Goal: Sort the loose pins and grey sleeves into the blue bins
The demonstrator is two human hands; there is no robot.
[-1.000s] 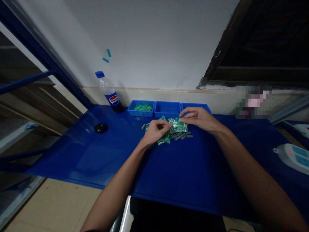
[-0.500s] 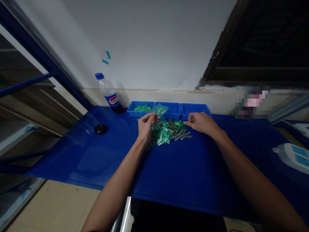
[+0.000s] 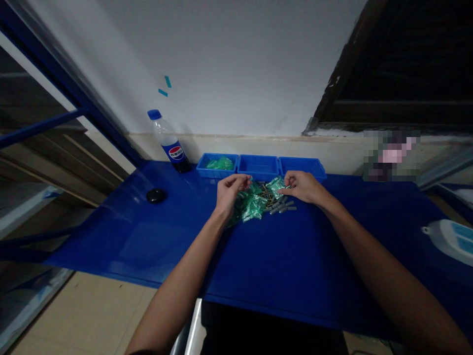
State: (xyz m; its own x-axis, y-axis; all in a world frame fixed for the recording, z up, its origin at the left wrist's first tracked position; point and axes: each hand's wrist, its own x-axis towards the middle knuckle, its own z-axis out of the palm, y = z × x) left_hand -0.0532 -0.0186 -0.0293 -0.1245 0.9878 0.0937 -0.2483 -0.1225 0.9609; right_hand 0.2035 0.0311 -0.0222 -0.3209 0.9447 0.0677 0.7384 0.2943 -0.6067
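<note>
My right hand is closed in a pinch on the edge of a small green plastic bag, at the right side of a pile. My left hand hovers at the pile's left side, thumb and fingers drawn together; whatever is between their tips is too small to make out. Between the hands lie more green plastic bags, some partly under my left hand. Brass-coloured thin pieces, perhaps screws, show among them, and several grey cylindrical pieces lie along the right front.
Three blue bins stand behind the pile: a left bin holding green bags, a middle bin and a right bin. A Pepsi bottle and a black rounded object are leftward. A white power strip lies at right.
The green bag that my left hand held up has left its fingers, and that hand has come down towards the pile. My right hand has moved slightly left and taken hold of a bag.
</note>
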